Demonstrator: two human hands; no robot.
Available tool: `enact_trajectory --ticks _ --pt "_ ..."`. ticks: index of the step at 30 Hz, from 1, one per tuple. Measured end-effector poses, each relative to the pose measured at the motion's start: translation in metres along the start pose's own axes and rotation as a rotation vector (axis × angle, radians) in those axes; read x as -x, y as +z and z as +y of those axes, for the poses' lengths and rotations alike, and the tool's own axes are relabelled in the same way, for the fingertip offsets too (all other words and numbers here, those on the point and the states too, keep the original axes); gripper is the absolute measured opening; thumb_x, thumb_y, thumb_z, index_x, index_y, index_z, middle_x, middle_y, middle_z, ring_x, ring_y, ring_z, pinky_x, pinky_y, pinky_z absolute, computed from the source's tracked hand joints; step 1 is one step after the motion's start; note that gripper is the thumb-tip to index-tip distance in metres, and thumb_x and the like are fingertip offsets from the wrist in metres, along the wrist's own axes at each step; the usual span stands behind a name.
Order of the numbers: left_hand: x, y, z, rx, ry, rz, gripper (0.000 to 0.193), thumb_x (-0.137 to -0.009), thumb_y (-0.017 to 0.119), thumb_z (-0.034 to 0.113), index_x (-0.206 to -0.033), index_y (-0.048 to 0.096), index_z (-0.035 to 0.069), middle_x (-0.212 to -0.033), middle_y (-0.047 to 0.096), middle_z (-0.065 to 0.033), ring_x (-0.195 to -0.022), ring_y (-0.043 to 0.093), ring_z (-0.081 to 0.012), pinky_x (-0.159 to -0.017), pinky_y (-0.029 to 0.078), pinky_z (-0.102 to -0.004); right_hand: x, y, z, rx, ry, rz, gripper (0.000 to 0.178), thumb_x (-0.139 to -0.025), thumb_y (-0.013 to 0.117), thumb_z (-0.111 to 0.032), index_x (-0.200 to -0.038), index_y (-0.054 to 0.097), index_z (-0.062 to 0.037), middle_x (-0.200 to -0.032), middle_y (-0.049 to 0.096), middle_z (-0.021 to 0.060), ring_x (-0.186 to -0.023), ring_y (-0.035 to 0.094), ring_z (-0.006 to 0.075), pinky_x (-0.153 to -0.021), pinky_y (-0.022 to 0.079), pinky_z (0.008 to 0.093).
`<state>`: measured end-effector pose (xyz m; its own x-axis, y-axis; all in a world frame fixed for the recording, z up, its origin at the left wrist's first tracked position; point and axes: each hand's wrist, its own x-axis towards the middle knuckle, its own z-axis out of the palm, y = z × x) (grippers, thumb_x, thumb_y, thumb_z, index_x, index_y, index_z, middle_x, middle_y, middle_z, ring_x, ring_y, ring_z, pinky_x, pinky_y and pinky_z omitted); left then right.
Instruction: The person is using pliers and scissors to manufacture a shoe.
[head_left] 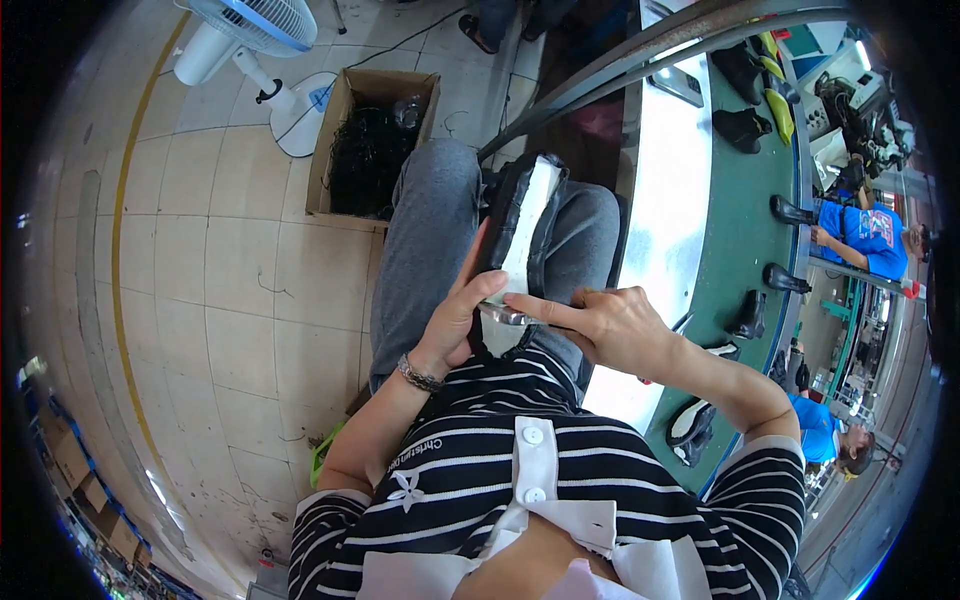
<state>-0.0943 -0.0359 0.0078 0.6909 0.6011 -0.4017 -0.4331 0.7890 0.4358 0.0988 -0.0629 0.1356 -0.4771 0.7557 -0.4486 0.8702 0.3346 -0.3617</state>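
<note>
A black shoe [527,225] lies bottom up across my lap, its pale white underside facing me and the dark upper folded round the rim. My left hand [458,318] is closed round the shoe's left side, thumb on the underside. My right hand [622,325] is closed on a shiny metal tool [505,315], whose exact kind I cannot make out. The tool lies across the white underside near the end closest to me. My right index finger stretches along it, its tip close to my left thumb.
An open cardboard box [322,185] of black scraps stands on the tiled floor beside a white fan [265,25]. At right runs a metal ledge [665,200] with a phone [678,85], then a green conveyor [735,210] carrying black shoes. Two people in blue [875,240] are beyond it.
</note>
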Motion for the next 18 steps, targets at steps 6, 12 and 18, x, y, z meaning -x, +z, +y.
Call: enact_trajectory --ticks 6,12,18 --pt "-0.001 -0.009 0.004 -0.102 -0.007 0.022 0.085 -0.086 0.065 0.024 -0.154 0.016 0.022 -0.149 0.031 -0.0116 -0.133 0.036 -0.0216 -0.109 0.031 -0.0367 -0.013 -0.04 -0.016 0.005 -0.007 0.066 0.06 -0.095 0.057 -0.026 -0.149 0.031 -0.0276 -0.059 0.06 0.0055 -0.041 0.055 0.0167 -0.036 0.042 0.0292" --pt "-0.006 -0.017 0.012 0.095 -0.101 -0.057 0.094 -0.081 0.066 0.003 -0.155 0.012 0.025 -0.144 0.037 -0.0105 -0.125 0.046 -0.0212 -0.099 0.044 -0.036 -0.037 -0.024 0.001 0.032 0.067 -0.09 0.068 -0.095 0.057 -0.022 -0.152 0.021 -0.023 -0.058 0.059 0.0058 -0.038 0.053 0.0168 -0.035 0.039 0.0301" --pt "0.003 -0.012 0.015 0.064 -0.13 -0.006 0.06 -0.083 0.06 -0.005 -0.139 0.041 0.006 -0.11 0.063 -0.0096 -0.099 0.064 -0.0184 -0.088 0.052 -0.0339 -0.032 -0.002 -0.014 0.093 0.099 -0.016 0.07 -0.095 0.056 -0.022 -0.153 0.016 -0.024 -0.058 0.058 0.007 -0.038 0.053 0.0153 -0.031 0.038 0.0296"
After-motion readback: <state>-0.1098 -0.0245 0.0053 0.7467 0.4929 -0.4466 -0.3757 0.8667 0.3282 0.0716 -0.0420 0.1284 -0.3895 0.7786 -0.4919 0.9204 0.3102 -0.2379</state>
